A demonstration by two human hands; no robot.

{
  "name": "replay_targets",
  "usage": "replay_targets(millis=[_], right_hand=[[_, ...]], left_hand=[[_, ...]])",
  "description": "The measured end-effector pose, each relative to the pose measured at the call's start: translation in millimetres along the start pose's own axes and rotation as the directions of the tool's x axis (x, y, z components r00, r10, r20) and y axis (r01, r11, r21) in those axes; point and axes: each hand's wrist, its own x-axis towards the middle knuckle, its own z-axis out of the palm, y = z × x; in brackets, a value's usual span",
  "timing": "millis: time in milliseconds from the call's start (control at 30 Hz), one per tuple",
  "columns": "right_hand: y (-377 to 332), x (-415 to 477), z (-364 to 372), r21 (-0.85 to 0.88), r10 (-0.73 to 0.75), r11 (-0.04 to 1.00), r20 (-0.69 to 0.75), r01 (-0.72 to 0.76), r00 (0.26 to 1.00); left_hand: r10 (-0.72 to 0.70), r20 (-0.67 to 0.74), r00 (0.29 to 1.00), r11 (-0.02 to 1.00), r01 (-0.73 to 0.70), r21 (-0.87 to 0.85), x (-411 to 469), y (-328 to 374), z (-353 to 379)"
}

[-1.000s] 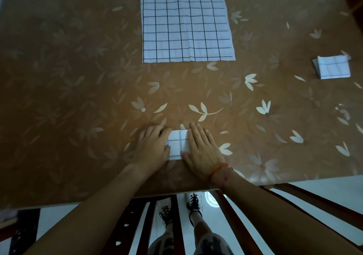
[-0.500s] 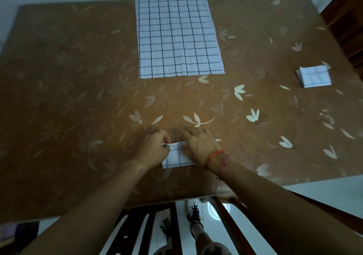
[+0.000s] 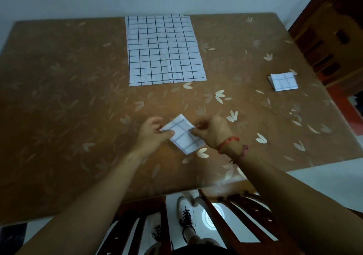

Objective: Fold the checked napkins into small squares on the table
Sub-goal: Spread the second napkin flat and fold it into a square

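Pinching a small folded napkin point(image 3: 183, 135) over the front middle of the table point(image 3: 59, 97): with the left hand point(image 3: 152, 132) at its left corner, with the right hand point(image 3: 213, 132) at its right edge. Turned cornerwise, seemingly lifted slightly. Farther back, flat, an open checked napkin point(image 3: 164, 48); well to the right, a finished folded square point(image 3: 283, 81).
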Motion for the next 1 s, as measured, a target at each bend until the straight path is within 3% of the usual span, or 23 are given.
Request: replay_targets(millis=[100,200,433,567,1000], right_hand=[[-38,-39,-36,0.145,-0.073,0.984,-0.218,0.106,0.973],[-33,-61,-48,0.279,0.015,0.959,-0.218,0.048,0.976],[-9,-69,-53,0.425,0.082,0.905,-0.191,0.007,0.978],[3,-61,-54,0.453,0.096,0.892,-0.159,-0.014,0.983],[23,-11,-37,0.288,0.139,0.955,-0.201,-0.077,0.970]], left_hand=[[-0.165,0.093,0.982,0.957,0.182,-0.227,-11,0,15],[-0.177,0.210,0.962,0.925,0.235,-0.298,-21,1,37],[-0.141,0.110,0.984,0.981,0.154,-0.119,-19,2,67],[-0.147,0.073,0.986,0.982,0.155,-0.111,-12,2,71],[-0.175,-0.098,0.980,0.977,0.185,0.106,29,-21,82]])
